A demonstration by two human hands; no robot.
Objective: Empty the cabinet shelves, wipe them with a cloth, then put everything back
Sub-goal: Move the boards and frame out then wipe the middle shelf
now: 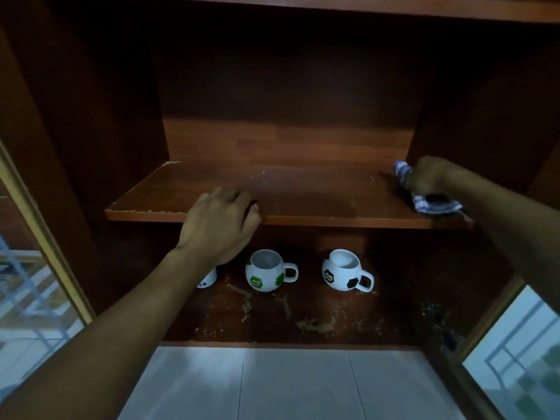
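At the far left we are seeing the glass door (30, 283) swung open, panes reflecting a window grid. Our left hand (221, 225) is reaching up to the upper shelf (303, 192) and grasping its front lip, with bent fingers lying on top and the thumb against the edge. Its wrist is crossing in front of the lower shelf (303, 316) and hiding most of a white mug (209, 278), of which only a sliver is showing. Just right of it a round white mug with green patches (266, 271) is standing upright, its handle pointing right. Apart from that, a matching mug with black patches (342, 271) is also standing upright with its handle to the right. Pale crumbly streaks are lying on the wood in front of both. Moving right along the upper shelf, the blue-and-white striped cloth (430, 204) is sitting at the right end against the side wall. Its long axis is running diagonally, one bunched end poking toward the back left and the other spreading at the front edge. Our right hand (430, 177) is clenching around its middle and pressing it to the wood. At the far right the other glass door (515, 344) is standing open, and pale tiles (288, 383) are showing below.
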